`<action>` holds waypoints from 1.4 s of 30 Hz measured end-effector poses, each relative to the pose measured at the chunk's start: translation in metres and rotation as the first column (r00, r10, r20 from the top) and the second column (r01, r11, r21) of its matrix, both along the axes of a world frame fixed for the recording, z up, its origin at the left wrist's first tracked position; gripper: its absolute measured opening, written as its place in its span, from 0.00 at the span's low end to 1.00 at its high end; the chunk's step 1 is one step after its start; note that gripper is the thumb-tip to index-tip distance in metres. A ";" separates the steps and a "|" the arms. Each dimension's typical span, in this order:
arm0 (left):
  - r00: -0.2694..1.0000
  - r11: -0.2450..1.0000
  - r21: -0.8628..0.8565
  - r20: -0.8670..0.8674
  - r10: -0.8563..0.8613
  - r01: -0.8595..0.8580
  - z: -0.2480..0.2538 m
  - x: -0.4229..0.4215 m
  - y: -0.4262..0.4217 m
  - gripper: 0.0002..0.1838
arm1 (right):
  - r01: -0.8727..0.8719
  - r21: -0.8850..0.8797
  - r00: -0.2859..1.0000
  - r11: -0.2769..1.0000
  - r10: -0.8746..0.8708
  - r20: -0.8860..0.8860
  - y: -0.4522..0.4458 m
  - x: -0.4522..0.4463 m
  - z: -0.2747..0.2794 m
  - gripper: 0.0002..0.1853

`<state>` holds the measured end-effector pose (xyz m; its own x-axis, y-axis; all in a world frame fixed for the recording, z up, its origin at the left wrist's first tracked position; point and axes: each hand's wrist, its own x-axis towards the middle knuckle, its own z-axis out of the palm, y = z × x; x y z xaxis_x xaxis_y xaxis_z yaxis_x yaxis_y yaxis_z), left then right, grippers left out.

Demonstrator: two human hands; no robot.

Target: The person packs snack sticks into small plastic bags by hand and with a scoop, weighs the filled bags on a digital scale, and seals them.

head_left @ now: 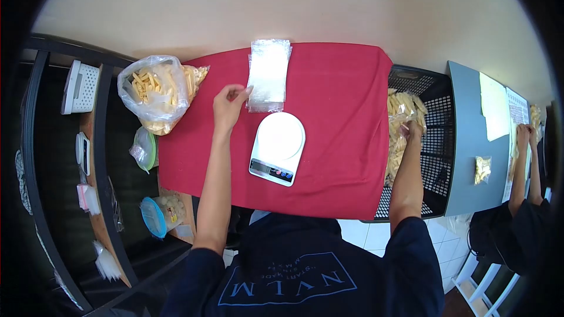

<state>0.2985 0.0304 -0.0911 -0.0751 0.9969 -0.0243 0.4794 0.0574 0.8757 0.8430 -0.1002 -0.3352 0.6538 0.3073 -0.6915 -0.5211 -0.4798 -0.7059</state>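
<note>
At the left edge of a stack of clear plastic bags [269, 76], my left hand [228, 105] has its fingers bent and slightly apart. A fingertip reaches the bags' edge, and I see no bag lifted. My right hand [414, 130] is down inside the black plastic crate [437, 141], its fingers closed on a filled packet of pale snack sticks [404, 128], partly hidden by the hand. More such packets [400, 104] lie around it. Between my arms stands a white kitchen scale [281, 138] with nothing on its round plate; its display is unreadable.
A large open bag of yellow snack sticks [154, 91] stands on the red cloth's [341, 111] left corner. Left are shelves [97, 199] and a blue-lidded tub [154, 217]. Right of the crate, a grey table [479, 117] holds a packet [483, 169]; another person's hands [524, 135] work there.
</note>
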 end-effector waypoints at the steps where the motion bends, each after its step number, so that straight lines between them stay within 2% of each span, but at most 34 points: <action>1: 0.998 0.998 0.055 -0.052 0.028 -0.025 -0.010 0.005 0.018 0.21 | -0.075 -0.040 0.997 0.996 0.075 -0.001 -0.009 -0.002 0.004 0.12; 2: 0.999 0.998 0.061 -0.044 0.022 -0.019 -0.019 0.008 0.034 0.21 | -0.148 -0.079 0.989 0.986 0.148 -0.005 -0.019 -0.004 0.008 0.11; 4: 0.976 0.987 0.146 -0.198 0.091 -0.063 -0.033 0.011 0.060 0.26 | -0.201 0.069 0.976 0.977 0.205 -0.068 -0.048 -0.011 0.018 0.10; 5: 0.978 0.987 0.152 -0.189 0.087 -0.058 -0.040 0.011 0.071 0.26 | -0.197 0.081 0.980 0.977 0.199 -0.017 -0.062 -0.025 0.038 0.09; 6: 0.987 0.994 0.088 -0.141 0.078 -0.066 -0.046 0.010 0.081 0.27 | -0.194 0.093 0.981 0.977 0.192 0.035 -0.077 -0.040 0.055 0.09; 7: 0.993 0.997 0.022 -0.093 0.070 -0.069 -0.050 0.010 0.089 0.28 | -0.170 0.092 0.986 0.981 0.169 0.018 -0.092 -0.048 0.064 0.11; 8: 0.994 0.998 0.024 -0.085 0.065 -0.063 -0.050 0.011 0.093 0.28 | -0.144 0.090 0.989 0.985 0.145 -0.001 -0.110 -0.056 0.072 0.14; 10: 0.989 0.997 -0.065 -0.145 0.018 -0.028 -0.051 0.014 0.103 0.26 | -0.127 0.121 0.992 0.985 0.127 0.010 -0.145 -0.067 0.082 0.21; 13: 0.998 0.996 -0.084 -0.053 -0.017 0.013 -0.062 0.007 0.116 0.23 | -0.050 0.209 0.999 0.977 0.050 0.005 -0.185 -0.084 0.100 0.22; 14: 0.999 0.999 -0.046 -0.048 -0.014 0.011 -0.065 0.005 0.118 0.18 | -0.045 0.212 0.999 0.976 0.044 0.010 -0.194 -0.088 0.106 0.22; 16: 0.999 0.999 -0.030 -0.029 -0.024 0.023 -0.063 0.004 0.118 0.17 | 0.048 0.200 0.998 0.979 -0.041 -0.038 -0.208 -0.100 0.124 0.22; 21: 0.999 0.998 0.061 0.004 -0.034 0.034 -0.062 -0.007 0.118 0.13 | 0.062 0.228 0.998 0.972 -0.064 0.001 -0.223 -0.107 0.152 0.21; 23: 0.992 0.991 0.130 0.114 -0.053 0.038 -0.049 -0.010 0.110 0.11 | 0.003 0.261 0.993 0.965 -0.032 0.109 -0.222 -0.108 0.165 0.20; 24: 0.992 0.990 0.135 0.115 -0.050 0.034 -0.037 -0.009 0.105 0.11 | -0.015 0.250 0.990 0.968 -0.020 0.136 -0.217 -0.109 0.175 0.18; 25: 0.990 0.974 0.215 0.100 -0.097 0.073 -0.023 -0.008 0.097 0.11 | -0.019 0.254 0.990 0.967 -0.017 0.138 -0.210 -0.111 0.187 0.18; 26: 0.987 0.950 0.292 0.081 -0.142 0.112 -0.009 -0.006 0.089 0.11 | -0.137 0.247 0.959 0.959 0.066 0.277 -0.202 -0.114 0.200 0.17; 27: 0.987 0.948 0.299 0.081 -0.139 0.109 0.002 -0.004 0.082 0.11 | -0.250 0.225 0.901 0.942 0.142 0.410 -0.192 -0.118 0.211 0.15; 28: 0.982 0.931 0.345 0.095 -0.163 0.122 0.012 -0.001 0.074 0.10 | -0.339 0.251 0.847 0.907 0.179 0.500 -0.181 -0.122 0.220 0.11; 29: 0.976 0.911 0.391 0.106 -0.188 0.133 0.024 0.002 0.066 0.09 | -0.342 0.256 0.846 0.904 0.177 0.503 -0.166 -0.133 0.242 0.11; 30: 0.977 0.908 0.397 0.107 -0.187 0.130 0.041 0.007 0.053 0.09 | -0.451 0.233 0.768 0.861 0.241 0.594 -0.149 -0.151 0.272 0.09; 31: 0.965 0.839 0.492 -0.003 -0.264 0.231 0.062 0.013 0.037 0.08 | -0.552 0.198 0.674 0.810 0.293 0.679 -0.132 -0.169 0.300 0.07; 32: 0.938 0.753 0.568 -0.119 -0.325 0.333 0.081 0.019 0.022 0.06 | -0.601 0.230 0.646 0.765 0.296 0.704 -0.118 -0.186 0.320 0.06; 33: 0.939 0.749 0.573 -0.120 -0.324 0.332 0.096 0.025 0.007 0.06 | -0.647 0.257 0.618 0.717 0.296 0.729 -0.106 -0.203 0.338 0.07; 35: 0.892 0.710 0.565 -0.112 -0.438 0.420 0.120 0.036 -0.020 0.04 | -0.794 0.232 0.423 0.562 0.237 0.875 -0.086 -0.236 0.376 0.09; 37: 0.862 0.682 0.558 -0.136 -0.488 0.473 0.134 0.042 -0.042 0.03 | -0.864 0.213 0.303 0.456 0.134 0.943 -0.072 -0.265 0.403 0.12; 39: 0.829 0.649 0.550 -0.160 -0.537 0.526 0.146 0.048 -0.062 0.03 | -0.877 0.225 0.314 0.424 0.153 0.937 -0.061 -0.288 0.421 0.15; 42: 0.759 0.614 0.525 -0.100 -0.643 0.589 0.159 0.057 -0.088 0.03 | -0.882 0.247 0.355 0.400 0.223 0.908 -0.050 -0.300 0.425 0.14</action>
<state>0.3556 -0.0579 0.0681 0.5373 0.6716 0.5102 0.1560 -0.6736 0.7224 0.5428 -0.1499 0.0902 0.1745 0.8833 0.4351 0.4558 0.3192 -0.8309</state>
